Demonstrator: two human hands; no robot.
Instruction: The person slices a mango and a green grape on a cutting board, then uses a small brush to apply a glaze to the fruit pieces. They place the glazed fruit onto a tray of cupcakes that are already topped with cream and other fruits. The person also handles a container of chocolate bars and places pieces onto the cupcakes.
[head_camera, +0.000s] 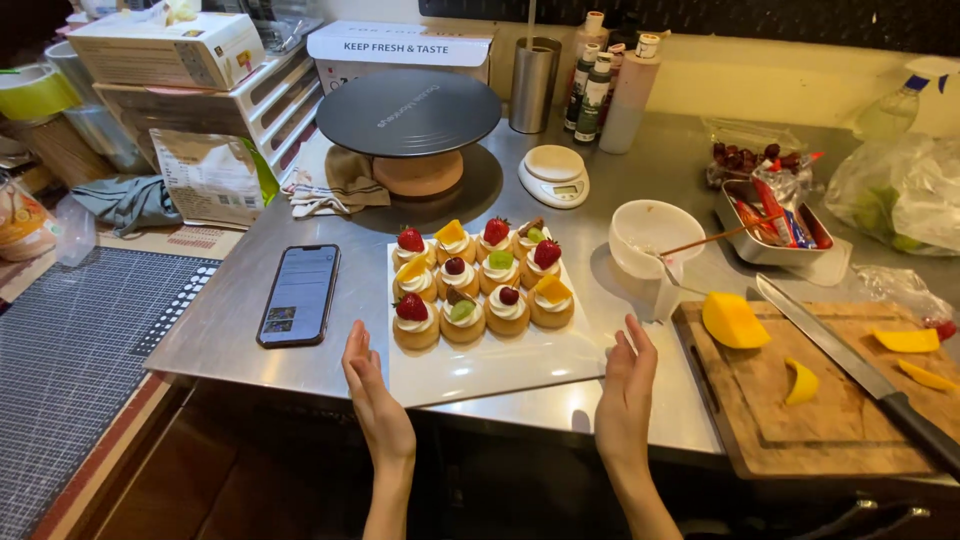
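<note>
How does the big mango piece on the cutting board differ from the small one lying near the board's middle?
The big mango piece sits at the cutting board's back left corner; the small mango piece lies nearer the middle, beside the knife blade. The big one is a chunky block with flat cut faces; the small one is a thin curved wedge. The big one is much larger. Both are yellow-orange, and neither hand touches them.

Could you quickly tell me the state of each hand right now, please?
Left hand: open, empty, beside the white tray.
Right hand: open, empty, beside it.
</note>
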